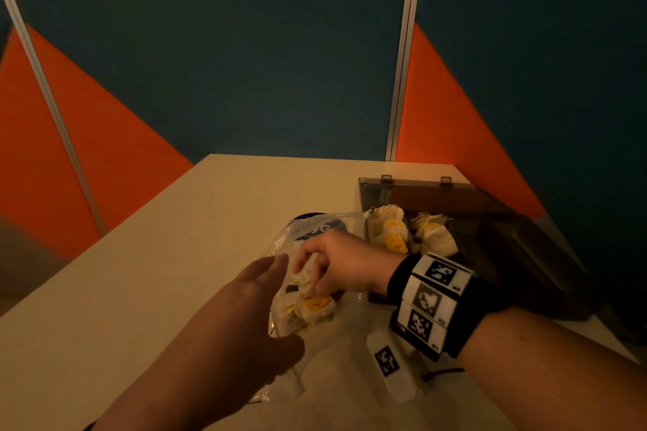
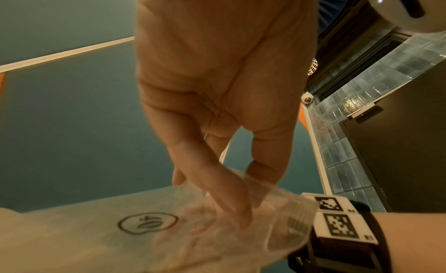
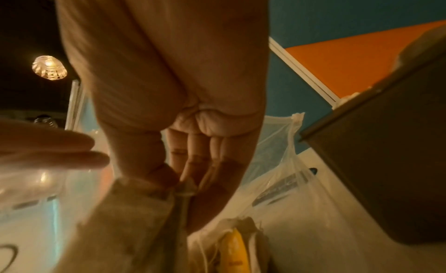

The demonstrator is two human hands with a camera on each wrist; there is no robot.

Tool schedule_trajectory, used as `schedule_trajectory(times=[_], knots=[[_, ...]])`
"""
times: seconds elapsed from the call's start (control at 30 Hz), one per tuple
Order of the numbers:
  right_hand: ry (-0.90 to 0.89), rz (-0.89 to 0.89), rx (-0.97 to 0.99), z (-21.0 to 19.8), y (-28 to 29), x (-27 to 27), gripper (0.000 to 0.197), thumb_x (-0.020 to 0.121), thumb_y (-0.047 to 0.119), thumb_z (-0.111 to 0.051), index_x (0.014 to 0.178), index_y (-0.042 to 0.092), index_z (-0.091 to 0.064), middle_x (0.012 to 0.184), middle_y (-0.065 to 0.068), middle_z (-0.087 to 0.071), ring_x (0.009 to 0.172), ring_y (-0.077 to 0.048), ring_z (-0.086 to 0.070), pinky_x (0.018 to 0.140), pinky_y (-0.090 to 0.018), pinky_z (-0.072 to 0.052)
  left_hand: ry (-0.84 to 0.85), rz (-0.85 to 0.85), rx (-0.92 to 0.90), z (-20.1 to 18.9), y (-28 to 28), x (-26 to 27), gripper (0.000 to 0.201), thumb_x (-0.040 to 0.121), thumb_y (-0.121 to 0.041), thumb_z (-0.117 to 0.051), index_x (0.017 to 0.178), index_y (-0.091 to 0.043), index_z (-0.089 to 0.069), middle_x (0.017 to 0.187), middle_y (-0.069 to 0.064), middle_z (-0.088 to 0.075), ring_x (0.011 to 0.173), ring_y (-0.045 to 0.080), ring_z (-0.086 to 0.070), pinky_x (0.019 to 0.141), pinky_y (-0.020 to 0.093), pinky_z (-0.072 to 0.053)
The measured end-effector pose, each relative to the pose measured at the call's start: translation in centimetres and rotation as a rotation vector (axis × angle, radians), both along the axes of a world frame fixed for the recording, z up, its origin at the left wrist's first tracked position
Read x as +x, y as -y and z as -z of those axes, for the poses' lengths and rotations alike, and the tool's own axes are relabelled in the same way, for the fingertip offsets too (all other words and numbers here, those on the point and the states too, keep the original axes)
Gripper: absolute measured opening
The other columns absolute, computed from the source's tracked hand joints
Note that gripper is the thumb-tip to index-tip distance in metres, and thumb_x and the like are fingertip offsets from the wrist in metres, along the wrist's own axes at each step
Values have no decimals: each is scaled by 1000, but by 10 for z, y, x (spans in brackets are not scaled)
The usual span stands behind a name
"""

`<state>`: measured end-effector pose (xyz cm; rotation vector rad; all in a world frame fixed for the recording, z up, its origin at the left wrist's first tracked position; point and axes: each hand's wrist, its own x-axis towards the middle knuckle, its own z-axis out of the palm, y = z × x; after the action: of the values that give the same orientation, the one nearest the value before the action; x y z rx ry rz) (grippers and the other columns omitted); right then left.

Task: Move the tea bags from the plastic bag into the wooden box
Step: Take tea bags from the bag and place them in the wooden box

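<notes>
A clear plastic bag (image 1: 315, 226) lies mid-table with several white tea bags (image 1: 313, 308) inside. My right hand (image 1: 308, 278) reaches into its mouth. In the right wrist view, thumb and fingers (image 3: 183, 180) pinch the top of a tea bag (image 3: 135, 220); another with a yellow tag (image 3: 231, 244) lies below. My left hand (image 1: 280, 297) is at the bag's left edge with straight fingers (image 2: 217, 191) against the film (image 2: 277, 220). The dark wooden box (image 1: 507, 255) stands just right, lid (image 1: 420, 192) up, with several tea bags (image 1: 392, 231) in its near-left compartments.
A white block with a black-and-white tag (image 1: 388, 364) lies on the pale table (image 1: 175, 255) under my right wrist. Blue and orange partition walls (image 1: 245, 80) close off the table's far and right sides. The table's left edge runs diagonally.
</notes>
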<state>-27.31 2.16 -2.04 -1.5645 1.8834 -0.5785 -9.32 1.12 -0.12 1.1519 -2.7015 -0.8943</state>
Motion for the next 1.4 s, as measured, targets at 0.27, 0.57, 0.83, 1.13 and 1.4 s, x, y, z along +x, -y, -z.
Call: schedule_trajectory(times=[0.27, 0.57, 0.83, 1.13, 1.4], knots=[[-315, -182, 90, 13, 13, 22, 38, 83, 7, -66, 121, 5, -61, 88, -4, -66, 81, -17, -55, 65, -25, -43, 30, 31, -46, 0, 0, -1, 93, 75, -28, -68, 144, -35, -6, 152, -21, -6, 66, 9, -64, 59, 14, -54], [-335, 25, -107, 18, 18, 17, 18, 86, 11, -62, 98, 9, -76, 106, -8, -72, 99, -23, -65, 86, -28, -48, 21, 64, -64, 0, 1, 0, 90, 74, -28, -68, 142, -39, -10, 150, -21, -13, 67, 9, -50, 65, 11, -45], [-270, 139, -221, 14, 5, 2, 20, 85, 3, -60, 97, 9, -74, 111, -4, -68, 103, -17, -61, 76, -20, -41, 60, 43, -65, 2, 2, -2, 95, 76, -32, -67, 145, -34, -2, 153, -20, -2, 71, 9, -53, 72, 11, -45], [-72, 140, -430, 13, -2, -2, 19, 84, 5, -62, 89, 23, -59, 87, 2, -60, 79, -13, -57, 68, -26, -51, 65, 32, -78, 0, 1, -4, 94, 77, -31, -67, 144, -36, -2, 154, -19, -3, 71, 7, -55, 65, 12, -49], [1, 175, -464, -3, -10, -17, 29, 81, -10, -52, 76, 5, -75, 78, 4, -66, 78, -14, -64, 79, -32, -58, 76, 15, -83, -4, 1, -8, 95, 77, -32, -67, 145, -35, -1, 154, -17, -3, 70, 6, -58, 70, 13, -52]])
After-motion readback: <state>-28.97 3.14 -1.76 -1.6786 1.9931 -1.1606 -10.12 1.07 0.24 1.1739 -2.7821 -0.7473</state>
